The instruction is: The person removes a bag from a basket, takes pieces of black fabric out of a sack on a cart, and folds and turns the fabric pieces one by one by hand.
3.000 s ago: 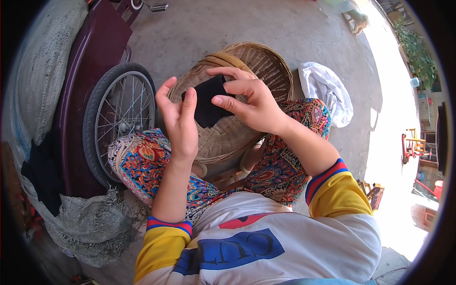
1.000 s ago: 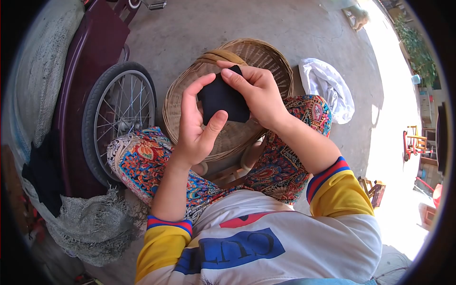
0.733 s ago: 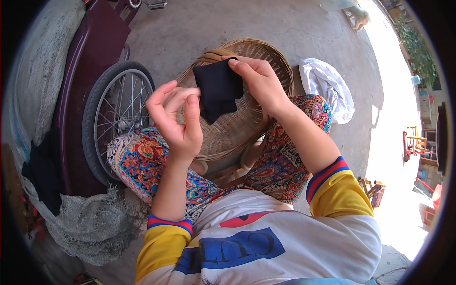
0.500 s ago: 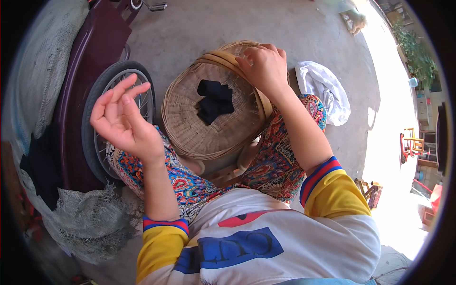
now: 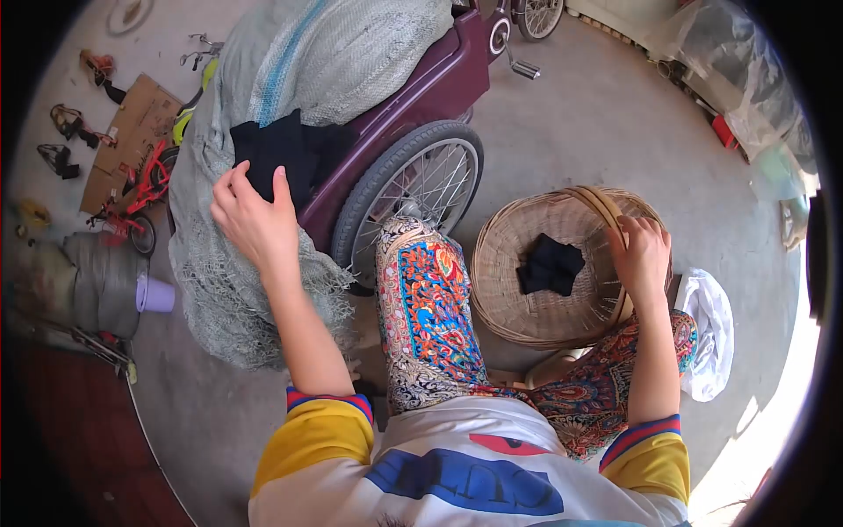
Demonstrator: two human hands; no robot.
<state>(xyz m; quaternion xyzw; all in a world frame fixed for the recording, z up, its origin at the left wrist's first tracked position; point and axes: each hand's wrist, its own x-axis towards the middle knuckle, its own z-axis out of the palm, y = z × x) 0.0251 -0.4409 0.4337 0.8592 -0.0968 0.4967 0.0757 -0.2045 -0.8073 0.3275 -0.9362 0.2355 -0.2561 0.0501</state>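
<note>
My left hand [image 5: 257, 218] is at the black cloth [image 5: 279, 158] lying by the mouth of a woven sack [image 5: 320, 88]. Its thumb and fingers are spread, with the fingertips at the cloth's lower edge; whether they touch it I cannot tell. On the other side, my right hand [image 5: 643, 255] is closed around the handle [image 5: 601, 209] of a wicker basket [image 5: 509, 307]. Inside that basket lies a small bunch of black fabric [image 5: 551, 265]. The basket rests between my knees, tilted toward me.
A purple cart [image 5: 404, 114] with a spoked wheel [image 5: 421, 184] stands to the left of the basket. White cloth [image 5: 709, 334] lies on the floor at right. Farther left are a red child's bike [image 5: 140, 198], cardboard [image 5: 132, 140] and a lilac bucket [image 5: 155, 293].
My view has turned left toward the cart and sack. My left hand has moved from above my knee to the black cloth there. My right hand stays at the basket handle.
</note>
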